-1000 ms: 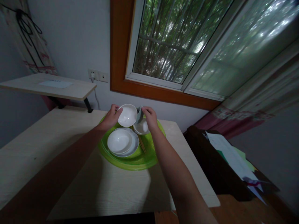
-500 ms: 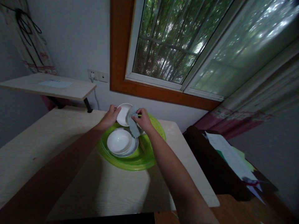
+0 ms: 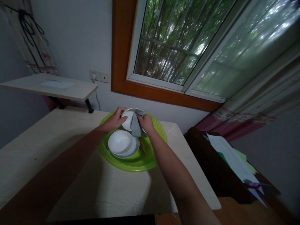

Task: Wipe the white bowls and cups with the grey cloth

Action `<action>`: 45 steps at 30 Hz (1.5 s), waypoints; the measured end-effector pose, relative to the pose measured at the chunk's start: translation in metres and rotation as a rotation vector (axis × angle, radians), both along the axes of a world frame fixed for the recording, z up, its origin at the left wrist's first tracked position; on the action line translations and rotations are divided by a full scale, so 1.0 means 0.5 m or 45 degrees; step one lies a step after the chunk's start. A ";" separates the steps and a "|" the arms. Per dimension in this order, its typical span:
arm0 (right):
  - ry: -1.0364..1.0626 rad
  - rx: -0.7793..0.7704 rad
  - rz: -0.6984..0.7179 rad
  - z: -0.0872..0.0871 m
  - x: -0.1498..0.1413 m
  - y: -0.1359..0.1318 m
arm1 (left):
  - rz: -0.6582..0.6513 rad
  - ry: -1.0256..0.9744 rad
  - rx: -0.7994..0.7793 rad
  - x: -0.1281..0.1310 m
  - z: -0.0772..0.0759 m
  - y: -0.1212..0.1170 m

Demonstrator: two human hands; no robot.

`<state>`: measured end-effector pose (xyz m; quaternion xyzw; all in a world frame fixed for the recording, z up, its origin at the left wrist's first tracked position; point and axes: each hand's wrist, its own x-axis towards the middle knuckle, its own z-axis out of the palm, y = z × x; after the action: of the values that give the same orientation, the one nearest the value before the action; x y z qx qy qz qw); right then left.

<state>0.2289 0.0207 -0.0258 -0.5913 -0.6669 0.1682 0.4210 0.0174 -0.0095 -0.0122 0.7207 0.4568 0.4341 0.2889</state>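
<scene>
My left hand [image 3: 116, 119] grips the rim of a small white bowl [image 3: 128, 118] held tilted over a round green tray [image 3: 133, 162]. Closed on a grey cloth [image 3: 136, 126], my right hand [image 3: 145, 122] presses it against the bowl's right side. On the tray below sit a white bowl [image 3: 120, 142] stacked on a greyish plate [image 3: 134, 148]. Wooden chopsticks [image 3: 142, 146] lie beside them. The other white bowl on the tray is hidden behind the cloth and my right hand.
The tray rests on a light wooden table [image 3: 47, 143]. A raised wooden shelf [image 3: 49, 86] with a paper stands at the back left. A window [image 3: 173, 53] is on the wall ahead. A dark cabinet with papers [image 3: 232, 159] stands to the right.
My right hand lifted the grey cloth from above the right-hand bowl and brought it left onto the bowl held in my left hand. The left hand kept hold of the bowl.
</scene>
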 end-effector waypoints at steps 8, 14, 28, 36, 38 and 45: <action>-0.234 0.345 -0.070 0.025 -0.003 -0.016 | 0.099 0.078 -0.028 0.002 0.014 -0.010; 0.172 0.405 -0.160 0.029 -0.006 -0.015 | 0.133 0.010 -0.150 -0.003 0.017 -0.008; 0.454 0.392 -0.131 0.048 -0.005 -0.022 | -0.084 0.020 -0.099 0.002 0.011 -0.008; 0.536 0.325 -0.038 0.047 -0.008 -0.019 | -0.109 0.069 -0.099 0.001 0.011 -0.011; 0.656 0.312 0.004 0.044 -0.012 -0.017 | -0.126 0.052 -0.102 0.002 0.011 -0.011; 0.611 0.295 -0.119 0.038 -0.005 -0.011 | -0.149 -0.011 -0.173 0.003 0.011 -0.011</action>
<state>0.2263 0.0151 -0.0066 -0.5124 -0.5350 0.2063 0.6393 0.0187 -0.0152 -0.0067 0.7229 0.4412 0.3877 0.3641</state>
